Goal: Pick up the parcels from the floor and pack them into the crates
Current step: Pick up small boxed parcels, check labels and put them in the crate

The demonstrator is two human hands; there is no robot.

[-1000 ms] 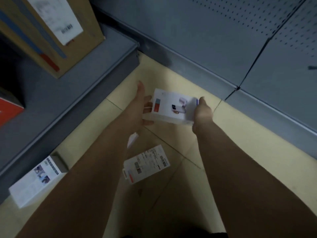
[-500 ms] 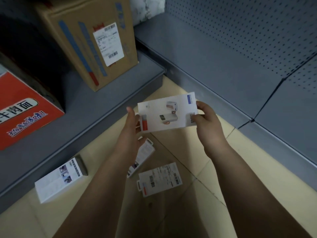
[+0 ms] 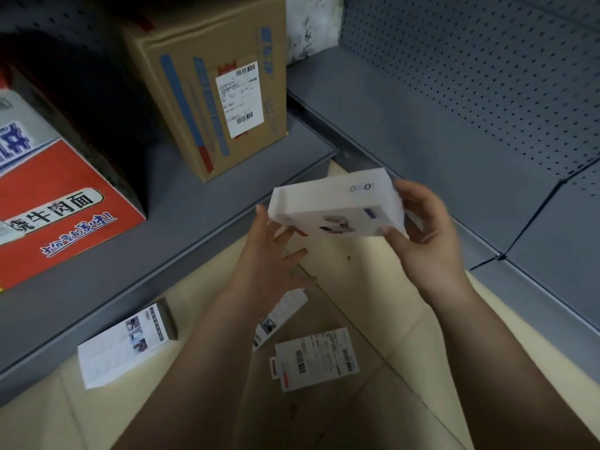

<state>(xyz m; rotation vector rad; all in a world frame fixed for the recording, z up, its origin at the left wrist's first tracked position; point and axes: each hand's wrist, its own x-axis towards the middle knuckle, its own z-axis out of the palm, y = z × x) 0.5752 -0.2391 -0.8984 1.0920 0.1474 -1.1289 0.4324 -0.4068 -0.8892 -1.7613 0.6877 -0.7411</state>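
Held above the floor [image 3: 373, 287]: white box [image 3: 334, 206], long axis left to right, printed face toward camera. Pinched by right hand [image 3: 428, 232], steadied by spread-fingered left hand [image 3: 269, 254]. Brown carton [image 3: 201, 92] shelved, shut.

Four white parcels [image 3: 337, 206] [image 3: 123, 347] [image 3: 276, 323] [image 3: 315, 358], two cartons [image 3: 207, 92] [image 3: 58, 216], two hands [image 3: 272, 254] [image 3: 425, 235].

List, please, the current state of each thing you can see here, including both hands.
White product box: off the floor, tilted, in the right hand's grip.
Right hand: grips the box's right end.
Left hand: fingers spread, at the box's left end.
Barcoded flat pack: lying flat on the floor.
White picture box: on the floor by the shelf.
Brown carton: closed, on the shelf.
Red carton: on the shelf.
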